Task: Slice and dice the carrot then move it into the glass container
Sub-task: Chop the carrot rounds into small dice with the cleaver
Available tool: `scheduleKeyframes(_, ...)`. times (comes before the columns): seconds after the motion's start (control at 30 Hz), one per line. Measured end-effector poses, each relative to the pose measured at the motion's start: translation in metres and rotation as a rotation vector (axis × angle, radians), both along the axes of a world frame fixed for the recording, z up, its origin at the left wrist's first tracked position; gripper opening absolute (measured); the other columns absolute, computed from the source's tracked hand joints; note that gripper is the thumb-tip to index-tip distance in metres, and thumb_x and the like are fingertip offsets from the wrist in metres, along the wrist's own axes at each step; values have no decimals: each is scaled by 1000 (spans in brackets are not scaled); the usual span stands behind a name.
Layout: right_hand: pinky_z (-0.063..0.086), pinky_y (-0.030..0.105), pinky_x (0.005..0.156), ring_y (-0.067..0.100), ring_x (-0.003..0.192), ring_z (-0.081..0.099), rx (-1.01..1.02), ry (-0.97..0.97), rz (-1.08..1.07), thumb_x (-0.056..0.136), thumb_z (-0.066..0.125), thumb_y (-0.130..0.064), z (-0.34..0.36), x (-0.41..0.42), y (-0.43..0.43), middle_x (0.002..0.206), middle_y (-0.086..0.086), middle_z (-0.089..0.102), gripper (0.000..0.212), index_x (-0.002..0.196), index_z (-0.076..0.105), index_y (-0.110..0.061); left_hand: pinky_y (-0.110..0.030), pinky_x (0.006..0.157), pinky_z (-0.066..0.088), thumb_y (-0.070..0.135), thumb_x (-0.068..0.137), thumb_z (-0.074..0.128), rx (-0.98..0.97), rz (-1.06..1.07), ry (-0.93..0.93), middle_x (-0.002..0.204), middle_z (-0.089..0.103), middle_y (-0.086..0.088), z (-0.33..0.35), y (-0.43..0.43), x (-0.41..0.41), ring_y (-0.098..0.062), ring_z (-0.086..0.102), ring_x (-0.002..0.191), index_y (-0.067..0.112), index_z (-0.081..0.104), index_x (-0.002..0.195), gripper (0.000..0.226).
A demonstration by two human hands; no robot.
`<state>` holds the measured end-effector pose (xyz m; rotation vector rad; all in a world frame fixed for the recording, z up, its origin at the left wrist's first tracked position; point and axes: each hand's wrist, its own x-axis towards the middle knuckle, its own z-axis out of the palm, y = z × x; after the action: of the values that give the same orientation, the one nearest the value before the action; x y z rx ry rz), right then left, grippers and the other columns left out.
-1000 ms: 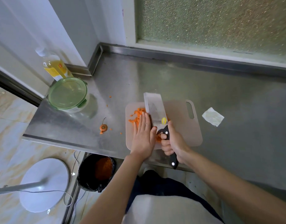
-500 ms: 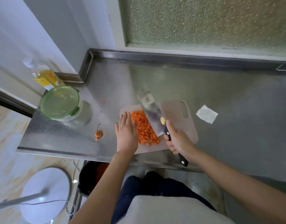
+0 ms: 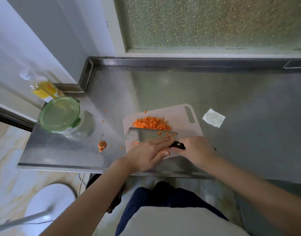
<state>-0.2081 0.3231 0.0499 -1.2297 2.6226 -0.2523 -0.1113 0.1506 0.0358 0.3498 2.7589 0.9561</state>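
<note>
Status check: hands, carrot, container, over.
Right hand grips cleaver; left hand flat on blade. Diced carrot piled on board. Glass container lidded, blocks transfer.

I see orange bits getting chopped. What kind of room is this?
Probably a kitchen: there is a steel counter, a cutting board with diced carrot on it, and a big knife gripped by the right hand.

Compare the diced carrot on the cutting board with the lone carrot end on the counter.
The diced carrot is a heap of many small cubes; the carrot end is one round stub with a thin stalk. The diced carrot lies on the cutting board, just beyond the cleaver; the carrot end lies on the bare steel counter left of the board. Both are orange, and neither is in the glass container, whose lid is on.
</note>
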Motion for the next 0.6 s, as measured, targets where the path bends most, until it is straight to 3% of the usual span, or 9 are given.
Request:
scheduleKeyframes(0.1,29,15,38,15,37,54,-84,211,35,64,69,-66,-14,2,5,42,-2,54,50,49,61,-18,-9,110,9,40,95,22,39,-16,-126,152,27,4,-6,-3,-7,-3,20,139,16,30,146,57)
scheduleKeyframes(0.13,29,14,37,16,33,51,-111,229,28,62,71,-68,-18,4,6,38,-2,50,54,45,57,-18,-10,111,10,41,95,22,44,4,-154,153,27,4,-9,-3,-9,-5,20,140,16,30,146,57)
scheduleKeyframes(0.27,42,29,51,25,55,62,-94,162,63,79,49,-70,-27,7,10,57,5,63,58,62,64,-17,-19,114,-7,43,97,15,-142,148,-134,157,11,0,-21,-6,-17,-7,1,144,14,18,148,59)
scheduleKeyframes(0.4,32,20,35,16,33,50,-122,246,32,68,63,-69,-30,6,10,38,-2,50,54,44,51,-22,-28,115,-15,50,94,7,-174,-59,25,155,4,6,-21,4,-13,-10,-9,144,24,9,147,59)
scheduleKeyframes(0.47,28,18,36,15,32,49,-136,267,41,70,51,-71,-33,5,14,37,-3,49,56,43,50,-23,-31,113,-21,58,89,-8,-270,-64,14,155,-3,7,-24,6,-13,-12,-16,143,28,2,146,65)
scheduleKeyframes(0.53,23,18,38,14,33,48,-163,283,47,73,37,-71,-35,5,18,38,-5,47,58,44,49,-22,-33,111,-23,65,72,-33,-387,105,-13,155,-10,4,-29,3,-18,-12,-24,138,24,1,147,92)
scheduleKeyframes(0.6,20,18,39,11,33,46,-174,329,60,73,35,-70,-35,5,23,39,-6,46,56,44,49,-23,-35,113,-20,67,63,-41,-425,320,-24,155,-15,3,-29,-1,-19,-9,-26,135,18,3,150,108)
